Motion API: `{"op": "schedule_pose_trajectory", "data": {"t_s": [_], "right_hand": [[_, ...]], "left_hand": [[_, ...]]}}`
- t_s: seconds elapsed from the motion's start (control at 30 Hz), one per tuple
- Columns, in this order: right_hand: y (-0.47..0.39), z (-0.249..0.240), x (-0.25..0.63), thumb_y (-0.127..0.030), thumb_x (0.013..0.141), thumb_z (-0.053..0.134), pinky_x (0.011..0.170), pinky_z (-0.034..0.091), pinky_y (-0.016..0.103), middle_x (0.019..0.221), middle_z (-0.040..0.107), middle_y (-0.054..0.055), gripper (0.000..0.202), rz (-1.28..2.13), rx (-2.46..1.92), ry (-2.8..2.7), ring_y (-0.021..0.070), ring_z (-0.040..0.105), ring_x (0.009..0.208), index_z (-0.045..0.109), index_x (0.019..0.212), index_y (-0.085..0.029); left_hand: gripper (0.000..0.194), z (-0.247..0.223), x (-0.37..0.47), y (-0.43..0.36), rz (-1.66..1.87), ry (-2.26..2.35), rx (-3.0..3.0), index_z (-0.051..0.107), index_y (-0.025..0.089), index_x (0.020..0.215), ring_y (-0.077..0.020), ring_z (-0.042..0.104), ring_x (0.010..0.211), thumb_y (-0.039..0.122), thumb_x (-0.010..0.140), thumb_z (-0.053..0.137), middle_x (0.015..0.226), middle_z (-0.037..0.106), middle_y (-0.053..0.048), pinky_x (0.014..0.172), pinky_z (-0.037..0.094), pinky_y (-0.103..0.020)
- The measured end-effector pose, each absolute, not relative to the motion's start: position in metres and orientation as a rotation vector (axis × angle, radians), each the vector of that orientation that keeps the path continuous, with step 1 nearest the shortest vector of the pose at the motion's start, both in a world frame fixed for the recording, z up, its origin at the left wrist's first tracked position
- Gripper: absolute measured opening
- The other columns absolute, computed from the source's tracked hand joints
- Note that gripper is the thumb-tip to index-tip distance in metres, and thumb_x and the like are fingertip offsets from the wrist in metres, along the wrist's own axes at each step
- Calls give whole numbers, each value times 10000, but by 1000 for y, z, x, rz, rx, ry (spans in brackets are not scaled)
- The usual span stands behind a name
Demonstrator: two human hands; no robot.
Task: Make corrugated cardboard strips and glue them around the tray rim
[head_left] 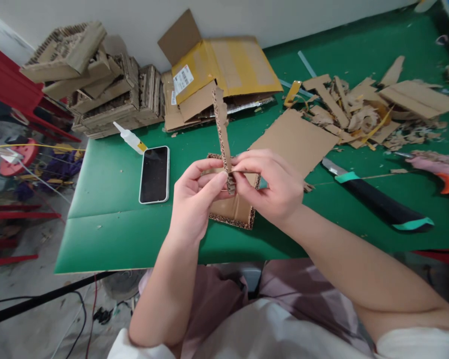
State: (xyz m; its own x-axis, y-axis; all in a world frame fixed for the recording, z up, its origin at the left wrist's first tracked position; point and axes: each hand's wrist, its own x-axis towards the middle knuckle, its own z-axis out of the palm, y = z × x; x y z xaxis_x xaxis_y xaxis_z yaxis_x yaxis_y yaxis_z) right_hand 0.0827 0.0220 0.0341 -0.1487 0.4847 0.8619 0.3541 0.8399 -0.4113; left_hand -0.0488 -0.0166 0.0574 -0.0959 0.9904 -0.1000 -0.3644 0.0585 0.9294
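Observation:
My left hand [195, 194] is closed around the lower end of a narrow cardboard strip [221, 122], which stands nearly upright with its corrugated edge showing. Beside it, my right hand [271, 182] pinches a thin, dark-edged cardboard piece [249, 172], seen edge-on against the strip. How far that piece runs between the fingers is hidden. Below both hands, a shallow cardboard tray [234, 221] with low corrugated walls lies on the green table [108, 239]; the hands cover part of it. Behind my right hand lies a flat cardboard sheet [294, 142].
At the left are a phone [154, 174] and a white glue bottle [130, 139]. Cardboard pieces [108, 89] are stacked at the back left, near a yellow-taped box [243, 65]. A utility knife [377, 197], cardboard scraps [344, 104] and a pink glue gun [439, 169] lie right.

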Motion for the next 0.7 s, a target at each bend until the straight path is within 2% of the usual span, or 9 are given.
{"op": "schedule_pose_trajectory", "data": {"t_s": [0.13, 0.27, 0.57, 0.7], "right_hand": [[22, 36, 86, -119, 819, 587, 770, 581, 291, 885, 703, 61, 138, 5, -596, -1818, 147, 671, 851, 605, 934, -192], [21, 37, 86, -100, 798, 610, 767, 577, 274, 862, 705, 74, 148, -51, -588, -1817, 151, 671, 838, 615, 930, -165], [21, 34, 85, -97, 795, 608, 772, 565, 283, 867, 696, 87, 118, 0, -624, -1815, 155, 653, 821, 610, 902, -149], [21, 35, 85, -113, 825, 567, 772, 561, 280, 873, 695, 60, 104, 79, -660, -1806, 143, 655, 818, 614, 894, -175]], "left_hand": [[212, 57, -49, -16, 1404, 1054, 832, 668, 217, 828, -84, 671, 563, 291, 664, 780, 677, 714, 54, 591, 595, -185], [218, 56, -49, -17, 1402, 1093, 850, 679, 213, 825, -92, 680, 589, 311, 661, 783, 686, 718, 45, 597, 598, -187], [259, 55, -50, -16, 1388, 1153, 863, 684, 190, 816, -107, 688, 617, 343, 639, 793, 722, 722, 16, 584, 596, -189], [261, 56, -50, -15, 1382, 1135, 853, 679, 191, 819, -115, 691, 620, 342, 639, 792, 716, 721, 18, 583, 597, -199]]}}
